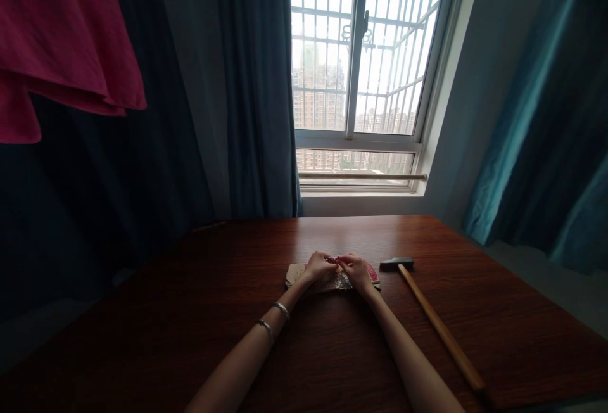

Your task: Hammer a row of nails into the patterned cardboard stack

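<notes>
My left hand (319, 266) and my right hand (355, 269) meet above a flat, tan, layered piece that looks like cardboard or folded paper (295, 271). It lies on the table, with red print at its right end and a shiny patch in the middle. Between the fingertips of both hands is a small, dark reddish, glinting thing (333, 260), too small to name. Both hands are closed in a pinch around it. Two silver bangles circle my left forearm.
A hammer (439, 324) with a wooden handle lies on the brown wooden table (228, 337), right of my right arm. Beyond the table's far edge is a barred window (351, 83). Dark blue curtains (259, 83) hang at both sides. Pink cloth (71, 33) hangs upper left.
</notes>
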`<state>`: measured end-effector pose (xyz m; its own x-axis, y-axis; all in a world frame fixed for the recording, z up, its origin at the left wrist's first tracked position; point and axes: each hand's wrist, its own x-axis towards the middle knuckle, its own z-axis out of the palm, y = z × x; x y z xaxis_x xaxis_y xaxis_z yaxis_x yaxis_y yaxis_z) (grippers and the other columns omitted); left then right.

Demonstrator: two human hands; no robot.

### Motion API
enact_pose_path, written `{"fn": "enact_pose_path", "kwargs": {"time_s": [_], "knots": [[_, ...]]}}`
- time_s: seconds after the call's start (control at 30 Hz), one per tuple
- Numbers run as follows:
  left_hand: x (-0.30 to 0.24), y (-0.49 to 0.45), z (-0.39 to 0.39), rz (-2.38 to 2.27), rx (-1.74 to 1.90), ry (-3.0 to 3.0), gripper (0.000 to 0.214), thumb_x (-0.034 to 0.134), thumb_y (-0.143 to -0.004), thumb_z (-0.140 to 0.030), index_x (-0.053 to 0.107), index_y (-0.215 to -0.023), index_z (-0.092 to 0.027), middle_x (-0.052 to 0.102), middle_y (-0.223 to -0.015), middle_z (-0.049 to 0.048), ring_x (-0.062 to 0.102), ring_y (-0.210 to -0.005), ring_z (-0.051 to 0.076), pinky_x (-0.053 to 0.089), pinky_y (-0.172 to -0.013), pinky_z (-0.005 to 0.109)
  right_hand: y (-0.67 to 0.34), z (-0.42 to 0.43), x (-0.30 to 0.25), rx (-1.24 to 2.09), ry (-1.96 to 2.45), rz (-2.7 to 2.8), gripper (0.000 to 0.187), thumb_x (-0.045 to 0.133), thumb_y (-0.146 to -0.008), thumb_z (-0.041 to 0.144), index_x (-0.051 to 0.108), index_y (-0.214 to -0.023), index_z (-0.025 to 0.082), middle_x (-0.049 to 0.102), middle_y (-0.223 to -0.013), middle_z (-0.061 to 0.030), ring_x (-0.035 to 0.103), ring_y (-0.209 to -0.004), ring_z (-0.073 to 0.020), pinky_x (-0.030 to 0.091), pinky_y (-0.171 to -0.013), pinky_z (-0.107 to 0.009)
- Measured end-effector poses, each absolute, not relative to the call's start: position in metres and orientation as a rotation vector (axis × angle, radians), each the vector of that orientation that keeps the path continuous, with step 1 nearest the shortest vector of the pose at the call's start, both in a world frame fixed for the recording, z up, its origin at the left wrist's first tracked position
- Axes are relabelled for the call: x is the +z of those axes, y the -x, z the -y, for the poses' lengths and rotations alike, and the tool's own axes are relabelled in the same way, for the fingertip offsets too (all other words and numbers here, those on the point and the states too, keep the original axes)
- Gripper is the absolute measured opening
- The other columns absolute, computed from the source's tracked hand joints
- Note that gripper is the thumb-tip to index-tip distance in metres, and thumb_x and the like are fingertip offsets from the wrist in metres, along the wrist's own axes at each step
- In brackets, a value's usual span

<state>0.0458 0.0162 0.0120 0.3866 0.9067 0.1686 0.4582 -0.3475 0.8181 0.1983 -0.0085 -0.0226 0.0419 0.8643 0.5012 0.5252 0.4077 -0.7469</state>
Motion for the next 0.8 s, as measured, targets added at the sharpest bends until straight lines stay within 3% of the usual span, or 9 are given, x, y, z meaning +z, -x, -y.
{"fn": "enact_pose_path", "kwargs": {"time_s": [0.8], "knots": [[-0.014, -0.047, -0.037, -1.101, 0.942, -2.068, 0.029, 0.059, -0.065, -0.035, 0.069, -0.069, -0.009, 0.064, -0.064, 0.0040, 0.054, -0.062, 0.015, 0.036, -0.054, 0.020, -0.199, 0.009, -0.021, 0.383, 1.236, 1.642, 0.023, 0.051, -0.079, 0.028, 0.072, -0.087, 0.022, 0.069, -0.080, -0.0052, 0.062, -0.072, -0.0165, 0.046, -0.065, -0.025]]}}
